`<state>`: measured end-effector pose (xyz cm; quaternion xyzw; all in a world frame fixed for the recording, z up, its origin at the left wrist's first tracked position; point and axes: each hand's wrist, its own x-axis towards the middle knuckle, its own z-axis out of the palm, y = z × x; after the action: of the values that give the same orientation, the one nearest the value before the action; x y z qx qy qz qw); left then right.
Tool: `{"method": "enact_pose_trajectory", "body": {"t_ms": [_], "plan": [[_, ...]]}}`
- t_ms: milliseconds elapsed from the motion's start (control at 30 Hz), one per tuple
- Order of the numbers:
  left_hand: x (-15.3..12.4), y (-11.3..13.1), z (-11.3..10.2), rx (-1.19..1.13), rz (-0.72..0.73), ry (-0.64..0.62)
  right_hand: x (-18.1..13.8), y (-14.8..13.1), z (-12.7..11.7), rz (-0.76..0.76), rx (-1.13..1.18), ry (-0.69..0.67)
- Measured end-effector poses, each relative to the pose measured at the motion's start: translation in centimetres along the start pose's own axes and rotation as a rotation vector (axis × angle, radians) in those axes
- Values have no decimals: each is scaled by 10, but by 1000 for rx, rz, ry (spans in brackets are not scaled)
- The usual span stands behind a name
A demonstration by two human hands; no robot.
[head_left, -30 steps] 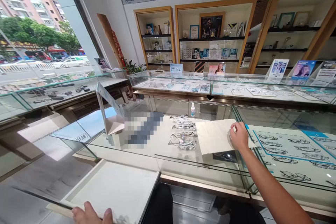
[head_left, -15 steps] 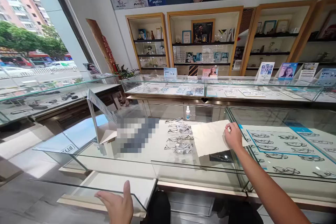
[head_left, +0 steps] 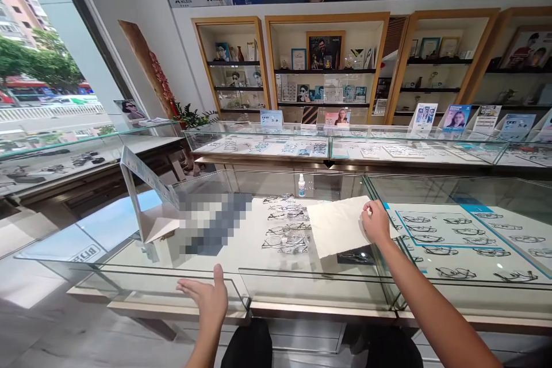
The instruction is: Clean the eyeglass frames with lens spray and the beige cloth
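White cloth (head_left: 334,231) under right hand (head_left: 376,224) fingers (head_left: 365,215) (left hand (head_left: 207,296) on drawer (head_left: 172,293)).

On the table (head_left: 129,241), a cloth (head_left: 336,229) lies right of centre; the bottle (head_left: 301,186) stands behind it near the far edge, the sign (head_left: 146,195) toward the left end. Glasses (head_left: 287,230) lie under the glass, left of the cloth.
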<state>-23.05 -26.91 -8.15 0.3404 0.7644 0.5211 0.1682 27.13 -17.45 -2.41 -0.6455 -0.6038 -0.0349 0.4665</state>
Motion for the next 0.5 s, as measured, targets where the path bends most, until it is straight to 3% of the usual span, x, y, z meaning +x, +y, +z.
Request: {"method": "enact_pose_trajectory", "body": {"t_ms": [200,500], "plan": [[9,8,10,-23,-41,-41,0,0,1,11,2,-4],[7,19,5,58,-60,-111,-1,1,1,25,-1,-11]]}}
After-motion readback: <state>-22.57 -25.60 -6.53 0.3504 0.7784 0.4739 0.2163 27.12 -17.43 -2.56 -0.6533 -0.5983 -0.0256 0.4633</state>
